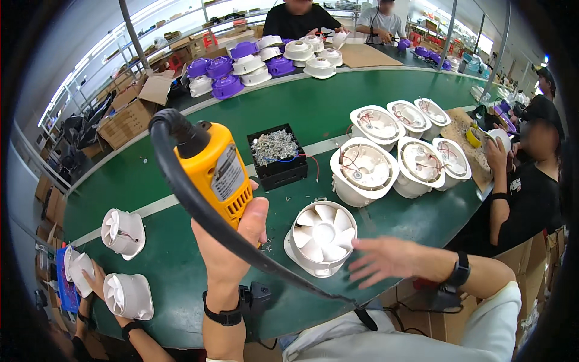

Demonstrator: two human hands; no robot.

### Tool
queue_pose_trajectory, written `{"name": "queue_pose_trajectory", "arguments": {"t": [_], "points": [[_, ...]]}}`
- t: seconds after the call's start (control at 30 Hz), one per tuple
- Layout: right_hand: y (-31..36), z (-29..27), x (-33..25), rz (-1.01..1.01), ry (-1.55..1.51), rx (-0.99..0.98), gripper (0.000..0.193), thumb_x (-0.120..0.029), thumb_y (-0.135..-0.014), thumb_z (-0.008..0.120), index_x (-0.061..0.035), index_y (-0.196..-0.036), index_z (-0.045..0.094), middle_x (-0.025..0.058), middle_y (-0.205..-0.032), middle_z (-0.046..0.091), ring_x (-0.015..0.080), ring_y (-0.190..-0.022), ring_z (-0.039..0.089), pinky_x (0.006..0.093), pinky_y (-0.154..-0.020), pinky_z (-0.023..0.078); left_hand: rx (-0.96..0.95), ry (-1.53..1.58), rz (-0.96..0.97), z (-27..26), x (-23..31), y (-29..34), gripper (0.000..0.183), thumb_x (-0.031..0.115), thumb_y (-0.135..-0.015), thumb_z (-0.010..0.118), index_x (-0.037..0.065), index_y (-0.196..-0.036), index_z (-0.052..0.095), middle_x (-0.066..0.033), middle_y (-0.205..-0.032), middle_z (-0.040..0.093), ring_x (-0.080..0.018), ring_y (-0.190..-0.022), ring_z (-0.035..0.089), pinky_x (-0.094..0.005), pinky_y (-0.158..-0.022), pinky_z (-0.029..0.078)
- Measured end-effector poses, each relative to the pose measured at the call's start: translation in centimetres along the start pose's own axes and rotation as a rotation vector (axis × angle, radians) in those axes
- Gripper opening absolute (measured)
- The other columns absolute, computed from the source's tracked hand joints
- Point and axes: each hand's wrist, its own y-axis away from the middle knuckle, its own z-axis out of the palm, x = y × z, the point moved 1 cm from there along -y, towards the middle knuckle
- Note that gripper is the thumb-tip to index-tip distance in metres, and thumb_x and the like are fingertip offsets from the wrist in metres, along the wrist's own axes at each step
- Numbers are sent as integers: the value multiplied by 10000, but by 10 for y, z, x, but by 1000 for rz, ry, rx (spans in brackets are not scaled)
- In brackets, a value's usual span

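My left hand (224, 256) is wrapped round a yellow corded power tool (212, 161) raised above the green table. Its thick black cord (211, 208) loops over the top and runs down across my wrist toward the near edge; the working tip is hidden. In front of me a white fan (324, 234) stands in its round housing, blades facing up. Just right of it is my right hand (386, 259), palm down with fingers spread, fingertips close to the rim; whether they touch cannot be made out. It holds nothing.
A black box (283, 175) full of screws stands beyond the tool, loose screws beside it. Several white housings (365, 172) with red wires sit at right, fan units (123, 232) at left. Purple and white housings (247, 63) pile up at the far edge. Co-workers (531, 175) work around the table.
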Motion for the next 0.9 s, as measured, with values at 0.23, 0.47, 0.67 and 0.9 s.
{"name": "queue_pose_trajectory", "arguments": {"t": [0.23,0.47,0.67,0.9], "points": [[-7,47,39,-94,-294,4,780,-474,-900,619,-30,-1439,271,253,-1397,418,367,-1271,459,477,-1049,393,11,28,40,1,7,3,419,283,-848,665,-61,-1037,518,-49,-579,523,-125,-432,501,-243,-402,415],[-5,45,47,-180,-471,212,714,-423,-852,678,-44,-1365,358,199,-1330,429,317,-1160,520,497,-1019,412,17,40,66,-3,13,5,412,274,-843,669,-60,-1033,520,-51,-574,525,-125,-427,499,-244,-401,414],[17,20,50,-219,-471,270,651,-394,-858,677,-35,-1321,392,152,-1227,442,263,-1060,516,474,-994,427,21,36,108,-8,16,6,402,261,-852,670,-58,-1042,516,-52,-575,524,-124,-432,502,-243,-401,403],[8,-4,51,-353,-410,370,591,-382,-873,682,-53,-1296,432,133,-1146,520,218,-982,535,403,-886,481,-12,70,112,-14,11,7,384,279,-891,663,-24,-1067,506,-49,-572,515,-137,-426,498,-250,-396,389]]}}
